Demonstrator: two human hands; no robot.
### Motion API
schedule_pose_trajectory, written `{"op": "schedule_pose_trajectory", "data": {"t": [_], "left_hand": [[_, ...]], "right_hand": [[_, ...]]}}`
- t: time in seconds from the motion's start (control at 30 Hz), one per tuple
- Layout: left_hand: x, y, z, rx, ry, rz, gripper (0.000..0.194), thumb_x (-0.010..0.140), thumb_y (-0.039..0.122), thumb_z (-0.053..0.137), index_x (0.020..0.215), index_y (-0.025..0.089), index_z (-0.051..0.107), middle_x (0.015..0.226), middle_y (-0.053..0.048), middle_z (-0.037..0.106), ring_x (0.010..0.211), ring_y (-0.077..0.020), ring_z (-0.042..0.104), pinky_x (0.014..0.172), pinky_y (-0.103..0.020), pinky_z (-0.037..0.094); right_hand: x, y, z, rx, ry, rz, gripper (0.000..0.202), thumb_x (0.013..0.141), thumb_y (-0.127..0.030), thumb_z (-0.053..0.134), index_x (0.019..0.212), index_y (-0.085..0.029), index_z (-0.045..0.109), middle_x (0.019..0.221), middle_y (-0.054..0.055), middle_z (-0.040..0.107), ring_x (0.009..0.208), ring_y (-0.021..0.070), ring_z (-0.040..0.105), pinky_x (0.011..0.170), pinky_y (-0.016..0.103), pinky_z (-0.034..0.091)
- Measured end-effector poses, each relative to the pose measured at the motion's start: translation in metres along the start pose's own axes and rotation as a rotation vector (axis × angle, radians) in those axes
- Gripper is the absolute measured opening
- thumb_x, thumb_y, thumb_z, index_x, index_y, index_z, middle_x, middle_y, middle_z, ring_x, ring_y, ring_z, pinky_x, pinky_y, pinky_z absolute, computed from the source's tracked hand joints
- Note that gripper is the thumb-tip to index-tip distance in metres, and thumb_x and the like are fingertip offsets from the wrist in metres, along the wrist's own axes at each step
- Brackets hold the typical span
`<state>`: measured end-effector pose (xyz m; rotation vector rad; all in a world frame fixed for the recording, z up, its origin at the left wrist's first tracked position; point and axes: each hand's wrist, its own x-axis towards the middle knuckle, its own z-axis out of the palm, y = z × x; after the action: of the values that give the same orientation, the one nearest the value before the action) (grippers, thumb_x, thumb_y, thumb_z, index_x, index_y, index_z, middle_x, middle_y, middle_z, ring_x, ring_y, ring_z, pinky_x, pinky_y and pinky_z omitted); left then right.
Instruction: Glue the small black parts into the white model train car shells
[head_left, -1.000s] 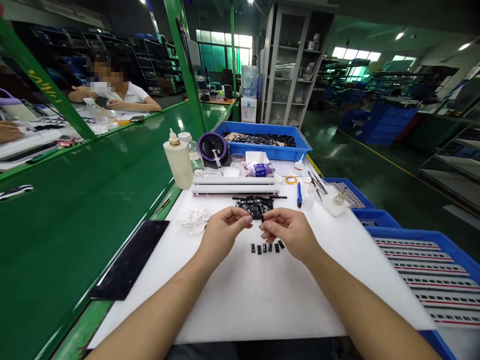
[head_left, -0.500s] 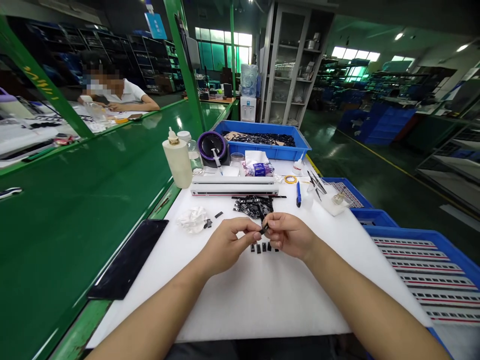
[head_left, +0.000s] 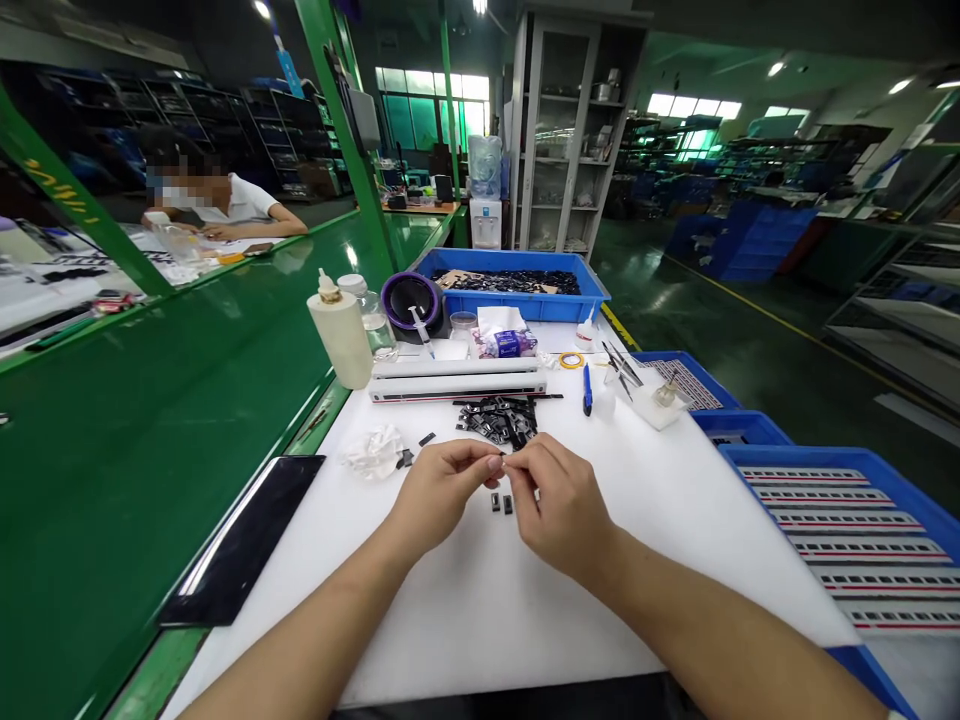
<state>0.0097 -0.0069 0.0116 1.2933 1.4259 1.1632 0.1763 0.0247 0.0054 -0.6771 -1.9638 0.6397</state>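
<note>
Over the middle of the white work surface [head_left: 570, 620], my left hand [head_left: 439, 495] and my right hand [head_left: 570, 505] meet at the fingertips. Both are closed in a pinch around a small black plastic part, which the fingers almost wholly cover. Just below them, small black rectangular pieces [head_left: 496, 502] lie in a short row, partly hidden by my right hand. A loose heap of black and grey pieces [head_left: 491, 420] lies right behind my fingers. Crumpled white tissue [head_left: 373, 453] rests to the left of my left hand, with a few dark bits beside it.
Long white strips [head_left: 459, 385] lie behind the heap. A blue bin [head_left: 525, 305] of black parts stands at the back. A blue cutter [head_left: 587, 390], tweezers [head_left: 624, 365] and a cream bottle [head_left: 340, 340] surround the work area. Red-striped panels [head_left: 862, 550] fill a tray at right. Another person sits far left.
My right hand has turned palm-down and its fingers now cover the small black part that showed between both hands. The view has shifted slightly, and fewer row pieces show.
</note>
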Motion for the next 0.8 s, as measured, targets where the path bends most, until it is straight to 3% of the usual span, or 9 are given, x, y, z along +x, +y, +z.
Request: {"op": "schedule_pose_trajectory", "data": {"t": [0.03, 0.1, 0.23, 0.33, 0.43, 0.57, 0.63, 0.73, 0.8], "left_hand": [[0.001, 0.0, 0.0, -0.036, -0.013, -0.017, 0.02, 0.081, 0.038, 0.07, 0.08, 0.018, 0.073, 0.073, -0.002, 0.069, 0.073, -0.0167, 0.061, 0.07, -0.028, 0.049], [0.002, 0.0, 0.0, -0.095, -0.036, -0.043, 0.02, 0.079, 0.038, 0.073, 0.081, 0.018, 0.074, 0.073, -0.002, 0.069, 0.073, -0.016, 0.06, 0.072, -0.028, 0.049], [0.002, -0.003, -0.005, -0.239, -0.094, -0.059, 0.022, 0.075, 0.038, 0.077, 0.084, 0.018, 0.074, 0.072, -0.002, 0.07, 0.07, -0.0154, 0.062, 0.073, -0.03, 0.049], [0.002, -0.004, -0.007, -0.315, -0.15, -0.009, 0.023, 0.074, 0.038, 0.078, 0.081, 0.017, 0.072, 0.07, -0.002, 0.07, 0.067, -0.0152, 0.062, 0.072, -0.03, 0.05], [0.003, -0.003, -0.006, -0.31, -0.11, -0.012, 0.021, 0.074, 0.036, 0.079, 0.079, 0.017, 0.071, 0.07, -0.002, 0.07, 0.067, -0.0143, 0.061, 0.072, -0.029, 0.049], [0.006, -0.005, -0.004, -0.278, -0.016, -0.066, 0.023, 0.076, 0.037, 0.077, 0.083, 0.016, 0.069, 0.071, -0.001, 0.068, 0.071, -0.0147, 0.062, 0.074, -0.029, 0.049], [0.009, -0.008, -0.004, -0.301, 0.027, -0.064, 0.026, 0.076, 0.039, 0.075, 0.087, 0.016, 0.068, 0.074, -0.001, 0.069, 0.074, -0.0157, 0.063, 0.077, -0.031, 0.049], [0.012, -0.012, -0.009, -0.162, 0.157, -0.059, 0.031, 0.077, 0.044, 0.072, 0.094, 0.019, 0.066, 0.079, -0.002, 0.07, 0.077, -0.0186, 0.064, 0.079, -0.035, 0.05], [0.013, -0.012, -0.014, 0.174, 0.247, -0.05, 0.027, 0.08, 0.042, 0.066, 0.097, 0.021, 0.066, 0.08, -0.002, 0.07, 0.078, -0.0212, 0.063, 0.078, -0.037, 0.048]], "right_hand": [[0.0, 0.0, 0.002, -0.026, -0.013, -0.019, 0.017, 0.089, -0.02, 0.049, 0.076, -0.02, 0.06, 0.072, 0.005, 0.056, 0.067, 0.0174, 0.049, 0.061, 0.032, 0.039], [0.003, 0.004, 0.003, 0.094, -0.036, 0.113, 0.015, 0.088, -0.023, 0.051, 0.076, -0.02, 0.06, 0.073, 0.005, 0.057, 0.065, 0.0165, 0.05, 0.06, 0.031, 0.04], [0.018, 0.019, -0.001, 0.831, -0.167, 0.709, 0.02, 0.079, -0.035, 0.067, 0.076, -0.019, 0.056, 0.061, -0.003, 0.047, 0.052, 0.0095, 0.041, 0.05, 0.023, 0.04], [0.023, 0.027, -0.004, 1.206, -0.319, 0.884, 0.028, 0.07, -0.034, 0.076, 0.074, -0.017, 0.054, 0.06, -0.006, 0.041, 0.051, 0.0057, 0.035, 0.046, 0.018, 0.034], [0.018, 0.026, -0.003, 1.039, -0.244, 0.707, 0.023, 0.08, -0.037, 0.068, 0.079, -0.019, 0.054, 0.061, -0.005, 0.043, 0.05, 0.0079, 0.042, 0.048, 0.02, 0.038], [0.008, 0.019, 0.006, 0.281, -0.033, 0.088, 0.01, 0.089, -0.022, 0.053, 0.08, -0.02, 0.057, 0.071, 0.001, 0.052, 0.062, 0.0137, 0.051, 0.056, 0.027, 0.042], [0.006, 0.017, 0.008, 0.089, 0.021, -0.149, 0.012, 0.088, -0.016, 0.049, 0.079, -0.019, 0.057, 0.072, 0.002, 0.053, 0.065, 0.0149, 0.05, 0.057, 0.028, 0.04], [0.012, 0.019, -0.004, 0.099, 0.023, -0.086, 0.011, 0.088, -0.015, 0.048, 0.081, -0.018, 0.057, 0.072, 0.001, 0.054, 0.064, 0.0136, 0.05, 0.058, 0.026, 0.04], [0.02, 0.026, -0.024, 0.076, -0.139, 0.077, 0.01, 0.085, -0.016, 0.052, 0.077, -0.018, 0.058, 0.071, 0.0, 0.055, 0.063, 0.0122, 0.051, 0.058, 0.024, 0.04]]}}
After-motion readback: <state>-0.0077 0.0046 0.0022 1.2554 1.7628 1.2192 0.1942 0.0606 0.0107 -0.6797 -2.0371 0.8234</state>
